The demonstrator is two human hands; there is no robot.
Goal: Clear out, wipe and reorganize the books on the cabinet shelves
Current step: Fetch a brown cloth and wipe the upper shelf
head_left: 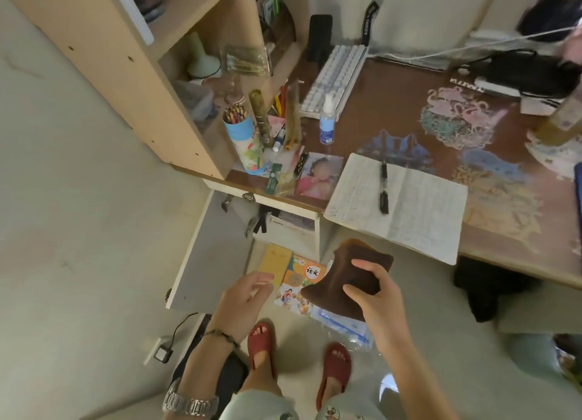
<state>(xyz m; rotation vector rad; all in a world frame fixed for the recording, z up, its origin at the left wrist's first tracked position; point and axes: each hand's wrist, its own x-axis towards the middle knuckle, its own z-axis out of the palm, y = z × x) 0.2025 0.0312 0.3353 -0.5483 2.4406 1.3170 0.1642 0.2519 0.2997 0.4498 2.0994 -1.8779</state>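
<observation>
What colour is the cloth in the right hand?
Dark brown cloth, held in the right hand; seen in the head view.

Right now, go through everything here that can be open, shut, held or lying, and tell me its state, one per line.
Cabinet door: swung open.
Cloth: folded, gripped by right hand.
Left hand: open, holding nothing.
Books: lying on the floor.
Notebook: open on the desk.
Pen: lying on the notebook.
Spray bottle: upright.

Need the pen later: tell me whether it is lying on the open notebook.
Yes, the black pen lies across the open notebook on the desk.
</observation>
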